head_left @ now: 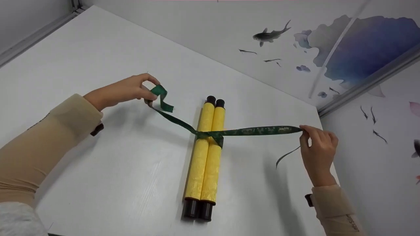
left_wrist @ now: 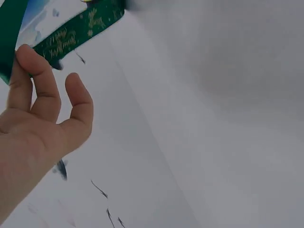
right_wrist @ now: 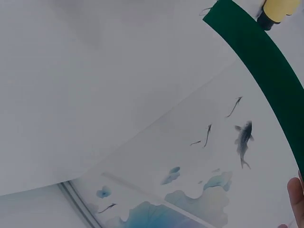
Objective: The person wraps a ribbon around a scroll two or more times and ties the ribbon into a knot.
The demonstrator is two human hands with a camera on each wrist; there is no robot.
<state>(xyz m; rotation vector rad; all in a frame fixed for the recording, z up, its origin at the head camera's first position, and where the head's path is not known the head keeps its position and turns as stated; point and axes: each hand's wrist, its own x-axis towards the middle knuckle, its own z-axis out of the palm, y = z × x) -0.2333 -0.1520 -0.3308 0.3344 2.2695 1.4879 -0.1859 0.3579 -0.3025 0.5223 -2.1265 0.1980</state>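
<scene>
Two yellow rolls with dark end caps [head_left: 206,164] lie side by side on the white table. A green ribbon [head_left: 256,131] with gold lettering crosses over their middle, with a knot or crossing on top. My left hand [head_left: 126,88] pinches one end, and a short folded tail hangs from the fingers. Out to the right, my right hand [head_left: 318,149] pinches the other end, its loose tail dangling below. Both lengths stretch out from the rolls, the right one nearly straight. In the right wrist view the ribbon [right_wrist: 261,66] curves past, with only fingertips [right_wrist: 297,199] showing at the edge.
The white table [head_left: 108,183] extends around the rolls. Behind it stands a white wall painted with fish [head_left: 270,35] and a blue-purple wash [head_left: 370,46]. A grey metal rail [head_left: 370,80] runs along the wall at the right.
</scene>
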